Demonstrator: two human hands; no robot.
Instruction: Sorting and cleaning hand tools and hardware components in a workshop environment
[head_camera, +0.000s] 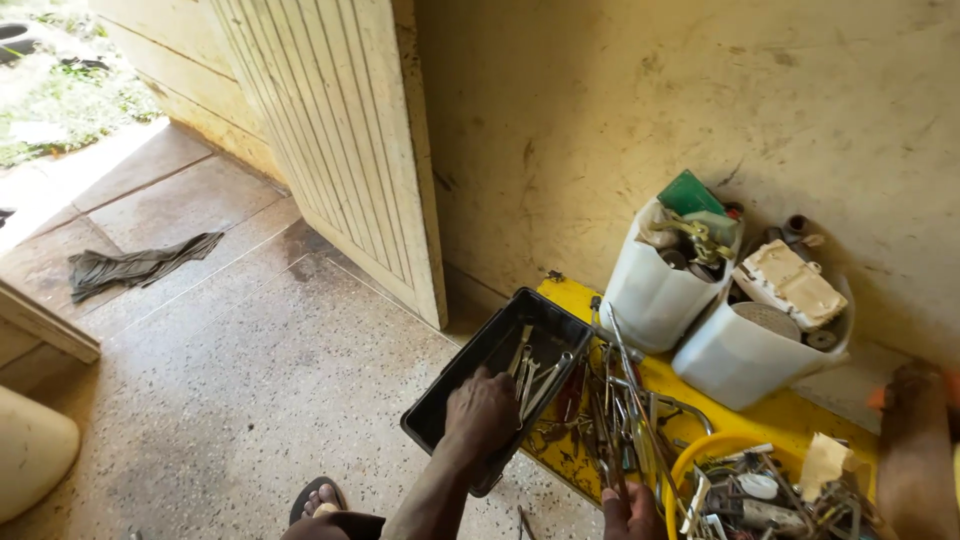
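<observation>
Head view: left hand (480, 412) grips black plastic tray (470, 370) of steel wrenches (530, 372); right hand (630, 508) cannot tell.

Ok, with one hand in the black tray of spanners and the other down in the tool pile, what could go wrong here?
The black tray sits tilted, half on the yellow board; the left hand pressing inside might tip it and spill the spanners. The right hand is among tangled metal tools and could get scratched. The foot in an open sandal is close below, exposed to anything that drops.
</observation>
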